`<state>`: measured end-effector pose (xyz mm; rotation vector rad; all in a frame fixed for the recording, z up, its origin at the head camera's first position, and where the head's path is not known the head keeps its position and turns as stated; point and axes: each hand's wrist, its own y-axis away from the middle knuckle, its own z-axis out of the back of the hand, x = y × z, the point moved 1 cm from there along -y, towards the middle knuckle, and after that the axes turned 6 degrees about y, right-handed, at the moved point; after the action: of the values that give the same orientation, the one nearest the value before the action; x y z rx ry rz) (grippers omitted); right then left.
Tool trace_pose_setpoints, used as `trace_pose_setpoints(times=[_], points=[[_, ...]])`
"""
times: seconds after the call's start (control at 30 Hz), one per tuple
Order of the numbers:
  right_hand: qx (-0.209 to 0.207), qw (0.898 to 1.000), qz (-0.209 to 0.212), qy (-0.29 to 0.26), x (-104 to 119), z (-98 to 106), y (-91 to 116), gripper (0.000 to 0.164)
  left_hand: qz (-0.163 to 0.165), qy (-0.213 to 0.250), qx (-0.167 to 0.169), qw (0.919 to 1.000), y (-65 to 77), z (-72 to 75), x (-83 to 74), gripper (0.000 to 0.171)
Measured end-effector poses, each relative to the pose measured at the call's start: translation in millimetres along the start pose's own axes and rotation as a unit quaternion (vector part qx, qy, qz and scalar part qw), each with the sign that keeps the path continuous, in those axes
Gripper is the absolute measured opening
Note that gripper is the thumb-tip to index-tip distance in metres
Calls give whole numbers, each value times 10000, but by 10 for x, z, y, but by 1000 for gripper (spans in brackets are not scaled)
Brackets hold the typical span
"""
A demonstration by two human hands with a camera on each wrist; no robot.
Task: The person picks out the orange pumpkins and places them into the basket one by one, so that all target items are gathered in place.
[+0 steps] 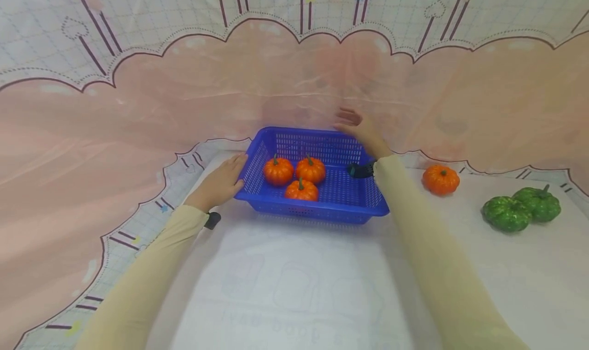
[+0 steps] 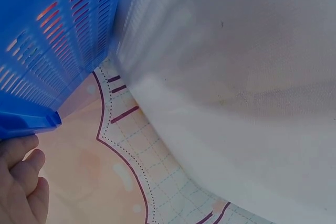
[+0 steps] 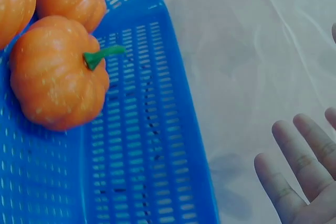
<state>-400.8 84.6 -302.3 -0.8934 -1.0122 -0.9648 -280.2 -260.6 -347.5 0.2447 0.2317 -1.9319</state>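
A blue plastic basket (image 1: 303,207) with slotted walls holds three small orange pumpkins (image 1: 278,171) in its left half. Along the basket's left rim lies my left hand (image 1: 218,185), its fingers fairly straight; in the left wrist view its fingertips (image 2: 23,153) meet the rim from outside. My right hand (image 1: 363,130) is raised over the back right part of the basket, fingers extended and apart, with nothing in it. The right wrist view shows that hand (image 3: 310,182) beyond the rim, apart from the pumpkins (image 3: 59,74).
Right of the basket, another orange pumpkin (image 1: 440,180) sits on the white tabletop (image 1: 294,278). Farther right, two green pumpkins (image 1: 506,213) stand side by side. A pink patterned cloth (image 1: 193,94) hangs behind the table and down its left side.
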Motion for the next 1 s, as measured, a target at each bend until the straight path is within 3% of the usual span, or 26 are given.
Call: trace_pose_setpoints(times=[0.3, 0.6, 0.83, 1.0], points=[[-20, 9957, -41, 921, 22, 284, 130, 66, -24, -5, -47, 10000, 1, 3, 5, 65], [240, 9989, 21, 391, 41, 543, 253, 68, -61, 2, -78, 10000, 6, 8, 10, 65], [304, 9930, 81, 1140, 35, 774, 391, 70, -55, 7, -50, 10000, -1, -5, 9, 65], [366, 9931, -9, 1114, 79, 910, 502, 69, -39, 12, -52, 10000, 1, -19, 10, 65]])
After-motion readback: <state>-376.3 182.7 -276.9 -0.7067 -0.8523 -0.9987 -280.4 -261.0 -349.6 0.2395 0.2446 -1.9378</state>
